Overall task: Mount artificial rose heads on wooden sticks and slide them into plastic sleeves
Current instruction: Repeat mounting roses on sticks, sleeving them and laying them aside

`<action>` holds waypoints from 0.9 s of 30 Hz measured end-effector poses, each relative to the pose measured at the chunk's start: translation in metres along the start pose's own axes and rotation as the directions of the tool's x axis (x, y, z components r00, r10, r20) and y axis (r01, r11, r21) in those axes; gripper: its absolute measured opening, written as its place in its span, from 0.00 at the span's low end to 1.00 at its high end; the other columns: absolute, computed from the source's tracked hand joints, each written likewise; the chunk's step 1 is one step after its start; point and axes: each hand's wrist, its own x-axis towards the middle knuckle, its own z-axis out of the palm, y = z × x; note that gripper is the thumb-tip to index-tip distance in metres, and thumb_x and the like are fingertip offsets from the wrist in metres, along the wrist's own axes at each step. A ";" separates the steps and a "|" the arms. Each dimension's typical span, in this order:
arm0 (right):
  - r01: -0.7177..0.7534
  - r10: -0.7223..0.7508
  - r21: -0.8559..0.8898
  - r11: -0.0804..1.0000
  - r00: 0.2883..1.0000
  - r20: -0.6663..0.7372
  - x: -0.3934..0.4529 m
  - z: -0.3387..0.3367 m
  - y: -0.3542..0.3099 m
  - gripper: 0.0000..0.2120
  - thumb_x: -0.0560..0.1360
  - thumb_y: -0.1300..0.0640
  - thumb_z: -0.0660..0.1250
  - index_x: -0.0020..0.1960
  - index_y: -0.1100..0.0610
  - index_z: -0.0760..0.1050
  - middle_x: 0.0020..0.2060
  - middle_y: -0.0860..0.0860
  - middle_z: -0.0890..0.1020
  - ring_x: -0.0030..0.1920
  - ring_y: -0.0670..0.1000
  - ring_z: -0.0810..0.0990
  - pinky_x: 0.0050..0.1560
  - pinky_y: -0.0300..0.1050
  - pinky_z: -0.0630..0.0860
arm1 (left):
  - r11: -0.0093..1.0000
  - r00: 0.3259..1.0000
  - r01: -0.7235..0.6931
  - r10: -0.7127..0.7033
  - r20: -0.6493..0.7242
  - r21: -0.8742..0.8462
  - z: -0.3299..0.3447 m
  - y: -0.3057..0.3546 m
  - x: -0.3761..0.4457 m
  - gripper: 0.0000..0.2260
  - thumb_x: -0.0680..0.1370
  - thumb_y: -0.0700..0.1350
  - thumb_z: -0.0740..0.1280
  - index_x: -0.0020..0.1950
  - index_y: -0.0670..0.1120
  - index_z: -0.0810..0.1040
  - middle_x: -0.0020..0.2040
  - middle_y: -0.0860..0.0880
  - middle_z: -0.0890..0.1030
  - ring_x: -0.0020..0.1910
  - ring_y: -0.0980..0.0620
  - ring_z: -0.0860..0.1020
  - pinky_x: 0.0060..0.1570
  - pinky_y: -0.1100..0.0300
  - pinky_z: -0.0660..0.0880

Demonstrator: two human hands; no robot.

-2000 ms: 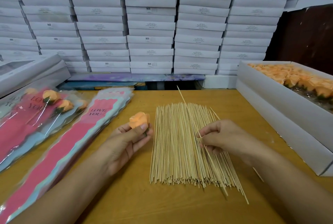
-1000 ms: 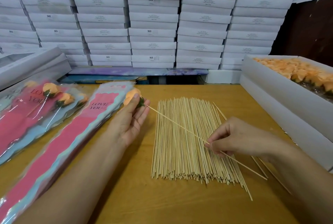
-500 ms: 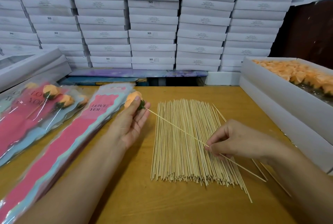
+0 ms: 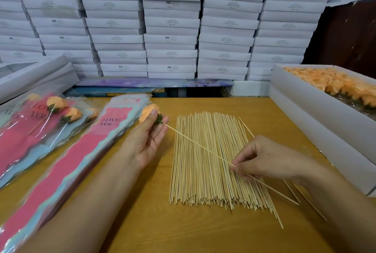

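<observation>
An orange rose head (image 4: pixel 148 112) sits pinched in the left hand (image 4: pixel 147 141), above the desk (image 4: pixel 142 222) beside the sleeves (image 4: pixel 61 163). The right hand (image 4: pixel 262 161) pinches a stick (image 4: pixel 199 146) whose tip meets the rose's green base, over the stick pile (image 4: pixel 211 163). A box of roses (image 4: pixel 317 114) stands at right.

1. The rose head (image 4: pixel 148 112), at 10 o'clock from the stick pile (image 4: pixel 213 161), is partly covered by the thumb of the left hand (image 4: pixel 147 141), and where the stick (image 4: pixel 200 147) enters its green base cannot be made out.
2. The right hand (image 4: pixel 264 160) hides a short stretch of that stick.
3. The sleeve stack (image 4: pixel 67 163) runs off the frame at 8 o'clock.
4. The tray of roses (image 4: pixel 317 110) is cut by the edge at 3 o'clock.
5. Labels on the white boxes (image 4: pixel 171 23) at 12 o'clock are too small to read, apart from "SGS".
</observation>
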 end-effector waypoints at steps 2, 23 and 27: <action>-0.001 0.001 -0.004 1.000 1.000 0.003 0.000 0.000 0.000 0.07 0.75 0.62 0.71 0.40 0.59 0.86 0.30 0.53 0.83 0.31 0.43 0.76 0.38 0.40 0.75 | 1.000 1.000 0.001 -0.001 0.000 0.000 0.000 0.000 0.000 0.16 0.69 0.41 0.74 0.55 0.39 0.80 0.45 0.41 0.87 0.43 0.50 0.87 0.32 0.60 0.82; 0.031 -0.031 -0.004 1.000 0.999 0.011 0.001 0.000 0.003 0.08 0.76 0.62 0.71 0.40 0.62 0.85 0.30 0.54 0.82 0.30 0.44 0.75 0.37 0.39 0.74 | 1.000 1.000 -0.013 0.013 -0.026 0.023 0.002 0.000 -0.002 0.09 0.74 0.41 0.73 0.52 0.39 0.80 0.44 0.43 0.87 0.43 0.51 0.87 0.35 0.60 0.83; 0.034 -0.034 -0.005 0.999 0.999 0.012 0.002 0.000 0.004 0.09 0.76 0.62 0.71 0.40 0.62 0.85 0.30 0.54 0.81 0.31 0.44 0.74 0.38 0.40 0.74 | 1.000 1.000 -0.004 0.005 -0.022 0.020 0.003 -0.002 -0.003 0.09 0.76 0.41 0.72 0.54 0.39 0.80 0.44 0.43 0.87 0.43 0.50 0.87 0.34 0.60 0.83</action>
